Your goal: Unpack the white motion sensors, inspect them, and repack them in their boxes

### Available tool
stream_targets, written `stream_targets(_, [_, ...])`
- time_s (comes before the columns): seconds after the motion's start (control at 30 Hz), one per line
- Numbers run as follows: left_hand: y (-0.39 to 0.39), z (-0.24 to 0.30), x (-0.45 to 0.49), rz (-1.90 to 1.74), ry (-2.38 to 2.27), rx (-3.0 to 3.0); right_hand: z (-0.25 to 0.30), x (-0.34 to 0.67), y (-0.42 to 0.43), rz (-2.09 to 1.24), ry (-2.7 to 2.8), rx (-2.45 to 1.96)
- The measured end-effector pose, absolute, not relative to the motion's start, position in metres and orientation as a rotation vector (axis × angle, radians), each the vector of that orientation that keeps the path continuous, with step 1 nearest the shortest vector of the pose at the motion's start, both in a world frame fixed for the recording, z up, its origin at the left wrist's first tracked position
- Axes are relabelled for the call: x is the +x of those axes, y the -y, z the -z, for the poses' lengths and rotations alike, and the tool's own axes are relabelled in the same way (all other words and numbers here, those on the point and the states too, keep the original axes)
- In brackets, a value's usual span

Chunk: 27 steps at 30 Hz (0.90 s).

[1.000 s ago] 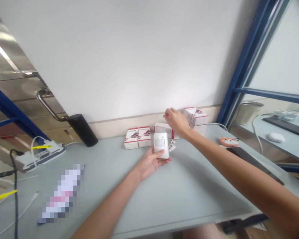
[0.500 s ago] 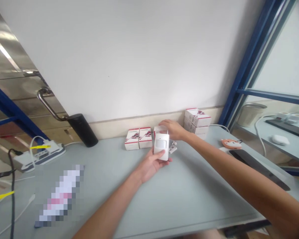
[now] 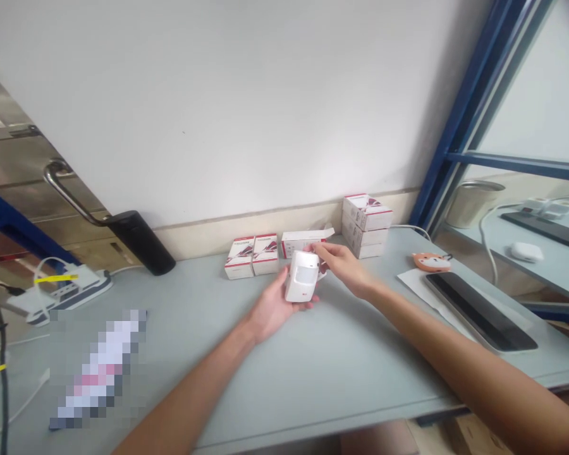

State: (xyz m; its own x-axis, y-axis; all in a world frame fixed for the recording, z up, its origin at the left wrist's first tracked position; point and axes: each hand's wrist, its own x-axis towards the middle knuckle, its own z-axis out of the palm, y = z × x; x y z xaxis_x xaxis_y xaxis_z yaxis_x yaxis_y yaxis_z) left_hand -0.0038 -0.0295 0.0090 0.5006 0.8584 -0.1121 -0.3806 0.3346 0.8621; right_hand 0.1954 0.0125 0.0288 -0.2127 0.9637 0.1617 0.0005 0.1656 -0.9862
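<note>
A white motion sensor (image 3: 302, 289) with a pale lens window stands upright above the table, its front towards me. My left hand (image 3: 268, 311) is closed around its left side and underside. At its upper right edge my right hand (image 3: 345, 266) has its fingertips pinched together; what is between them, if anything, is hidden. Just behind the sensor lies a white and red carton (image 3: 294, 243) with its flap raised. Two similar cartons, a left one (image 3: 239, 257) and a right one (image 3: 265, 254), sit side by side to the left of it.
More cartons (image 3: 367, 213) are stacked by the wall at right. A phone (image 3: 478, 309) on paper and an orange mouse-like item (image 3: 430, 261) lie right of my arm. At left are a black cylinder (image 3: 142, 243), a power strip (image 3: 69, 296) with cables and a blurred-out packet (image 3: 99, 370).
My right hand has come back from the carton behind to the sensor's upper right edge. The raised carton flap now shows. The sensor is tilted slightly differently, and the view has shifted.
</note>
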Motion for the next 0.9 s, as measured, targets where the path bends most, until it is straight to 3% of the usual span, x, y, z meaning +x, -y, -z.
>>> stream_targets(0.37, [0.04,-0.004,0.006,-0.875,-0.817,1.167,-0.026,0.202,-0.021,-1.156,1.303,-1.127])
stream_targets(0.5, [0.045,-0.013,0.007,-0.802,-0.751,1.185,-0.031,0.221,-0.035,-1.077,1.158,-1.065])
stream_targets(0.7, [0.05,-0.031,0.005,-0.659,-0.563,1.08,-0.062,0.252,-0.038,-0.704,1.123,-0.955])
stream_targets(0.9, [0.037,-0.028,-0.007,-0.581,-0.583,0.977,-0.078,0.276,-0.037,-0.76,1.07,-0.746])
